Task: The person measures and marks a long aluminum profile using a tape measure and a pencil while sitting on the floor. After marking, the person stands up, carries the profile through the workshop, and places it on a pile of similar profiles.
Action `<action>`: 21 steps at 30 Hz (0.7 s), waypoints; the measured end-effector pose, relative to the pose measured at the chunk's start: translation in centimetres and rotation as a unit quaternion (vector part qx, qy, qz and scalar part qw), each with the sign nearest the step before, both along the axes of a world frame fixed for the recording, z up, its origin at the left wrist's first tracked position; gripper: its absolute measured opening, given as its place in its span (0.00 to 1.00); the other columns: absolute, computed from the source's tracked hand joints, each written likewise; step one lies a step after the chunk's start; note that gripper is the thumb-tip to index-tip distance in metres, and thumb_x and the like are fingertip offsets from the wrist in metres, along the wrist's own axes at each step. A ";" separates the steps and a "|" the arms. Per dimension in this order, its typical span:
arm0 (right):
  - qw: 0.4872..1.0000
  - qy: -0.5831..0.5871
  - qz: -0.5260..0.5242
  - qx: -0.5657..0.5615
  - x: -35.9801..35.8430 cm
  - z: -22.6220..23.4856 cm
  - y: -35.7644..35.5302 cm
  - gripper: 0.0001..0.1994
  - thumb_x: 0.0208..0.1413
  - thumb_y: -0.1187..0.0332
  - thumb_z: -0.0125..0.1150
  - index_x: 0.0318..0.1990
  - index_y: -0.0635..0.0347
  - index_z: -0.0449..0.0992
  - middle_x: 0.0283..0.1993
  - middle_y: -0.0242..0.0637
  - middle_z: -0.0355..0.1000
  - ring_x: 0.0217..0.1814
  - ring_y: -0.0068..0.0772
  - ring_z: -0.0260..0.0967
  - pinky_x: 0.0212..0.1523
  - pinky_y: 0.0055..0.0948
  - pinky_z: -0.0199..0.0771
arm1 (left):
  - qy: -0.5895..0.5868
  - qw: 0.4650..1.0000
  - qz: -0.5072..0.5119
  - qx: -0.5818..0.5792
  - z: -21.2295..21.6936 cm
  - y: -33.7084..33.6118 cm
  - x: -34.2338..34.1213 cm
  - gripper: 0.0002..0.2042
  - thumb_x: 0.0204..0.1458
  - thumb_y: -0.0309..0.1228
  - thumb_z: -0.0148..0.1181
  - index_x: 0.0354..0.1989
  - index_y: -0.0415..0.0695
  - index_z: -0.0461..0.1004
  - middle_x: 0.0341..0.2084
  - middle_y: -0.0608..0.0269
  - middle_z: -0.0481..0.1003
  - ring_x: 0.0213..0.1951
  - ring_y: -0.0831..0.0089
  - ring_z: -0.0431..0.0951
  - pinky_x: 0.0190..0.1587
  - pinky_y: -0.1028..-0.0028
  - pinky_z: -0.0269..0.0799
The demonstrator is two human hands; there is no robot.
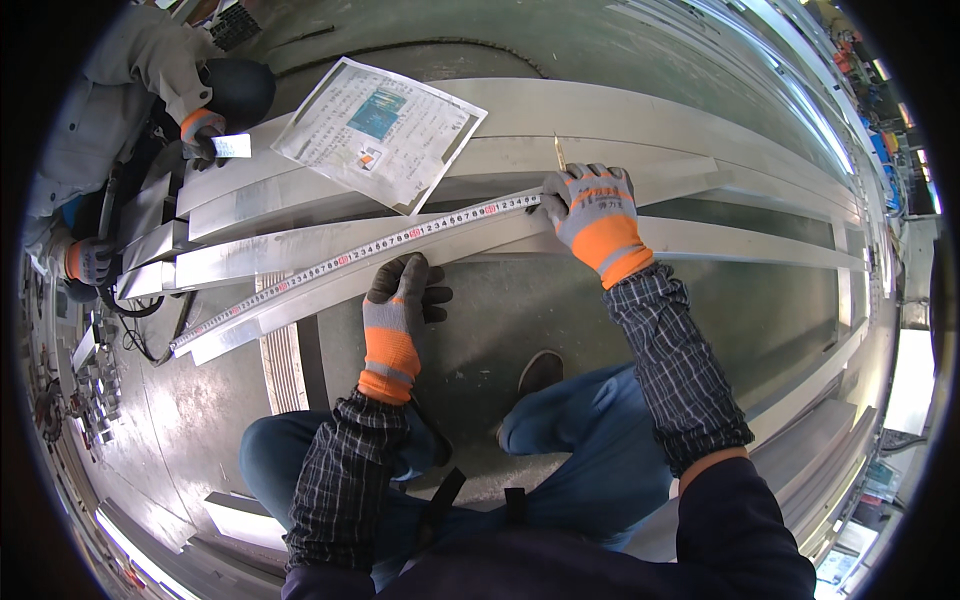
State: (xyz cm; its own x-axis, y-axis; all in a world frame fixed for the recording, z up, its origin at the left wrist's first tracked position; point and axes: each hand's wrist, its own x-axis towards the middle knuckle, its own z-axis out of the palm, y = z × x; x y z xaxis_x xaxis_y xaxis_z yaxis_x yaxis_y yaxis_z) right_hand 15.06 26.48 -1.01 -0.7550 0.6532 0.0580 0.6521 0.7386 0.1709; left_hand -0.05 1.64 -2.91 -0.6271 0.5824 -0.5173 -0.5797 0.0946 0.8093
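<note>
A white tape measure blade (343, 262) with black and red marks stretches along a pale metal bar (440, 244), from the bar's left end up to my right hand (597, 215). That hand, in a grey and orange glove, is closed around the tape's right part, whose case I cannot see. A slim yellowish pencil (559, 152) pokes up from its fingers. At the bar's near edge is my left hand (397, 315), gloved alike, its fingers loosely apart and one fingertip against the edge. It grasps nothing that I can make out.
A written sheet (380, 135) in a clear cover lies across wide metal profiles (600, 125). At the far left a co-worker's gloved hand (205, 135) holds a small white card (232, 146). A ribbed support (283, 365) passes under the bar. More profiles (810, 470) lie at right.
</note>
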 end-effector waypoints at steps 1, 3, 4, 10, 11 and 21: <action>1.000 -0.002 0.002 0.007 0.0 -0.1 -0.1 0.17 0.61 0.48 0.61 0.47 0.47 0.84 0.50 0.35 0.80 0.55 0.43 0.74 0.59 0.46 0.67 | 0.002 1.000 0.000 -0.003 0.1 0.0 0.0 0.14 0.67 0.39 0.63 0.50 0.41 0.79 0.38 0.57 0.84 0.33 0.70 0.85 0.30 0.74 0.78; 1.000 0.007 0.011 0.019 0.0 -0.3 -0.1 0.16 0.60 0.49 0.62 0.46 0.47 0.83 0.49 0.35 0.80 0.55 0.43 0.74 0.59 0.47 0.67 | 0.006 1.000 -0.001 -0.008 0.2 0.1 -0.1 0.14 0.67 0.39 0.63 0.51 0.41 0.79 0.38 0.57 0.84 0.33 0.70 0.85 0.29 0.73 0.78; 0.999 0.017 0.018 0.024 0.1 -0.4 -0.1 0.15 0.60 0.49 0.63 0.46 0.46 0.83 0.49 0.35 0.79 0.55 0.44 0.74 0.59 0.47 0.67 | 0.004 1.000 -0.001 -0.007 0.2 0.1 -0.1 0.14 0.67 0.39 0.63 0.51 0.41 0.79 0.38 0.57 0.84 0.33 0.70 0.85 0.29 0.74 0.77; 0.997 -0.042 -0.014 -0.056 -0.7 1.8 -0.6 0.21 0.61 0.50 0.63 0.58 0.45 0.78 0.60 0.37 0.76 0.67 0.45 0.68 0.69 0.53 0.60 | -0.010 1.000 -0.004 -0.004 0.4 0.2 -0.1 0.15 0.66 0.40 0.65 0.52 0.42 0.79 0.38 0.59 0.83 0.32 0.71 0.83 0.31 0.73 0.76; 0.993 -0.082 -0.033 -0.082 -0.9 2.3 -0.8 0.25 0.62 0.49 0.62 0.65 0.43 0.76 0.66 0.37 0.74 0.72 0.46 0.65 0.73 0.56 0.56 | -0.010 1.000 -0.003 -0.003 0.4 0.2 -0.1 0.15 0.66 0.40 0.65 0.52 0.42 0.79 0.38 0.59 0.83 0.32 0.71 0.83 0.30 0.73 0.76; 1.000 0.027 0.011 0.011 0.1 0.5 -0.6 0.18 0.57 0.52 0.67 0.50 0.50 0.82 0.53 0.36 0.78 0.57 0.44 0.73 0.63 0.47 0.65 | -0.019 1.000 -0.003 -0.008 0.7 0.6 0.2 0.16 0.66 0.39 0.65 0.54 0.41 0.78 0.38 0.58 0.83 0.33 0.70 0.83 0.31 0.73 0.77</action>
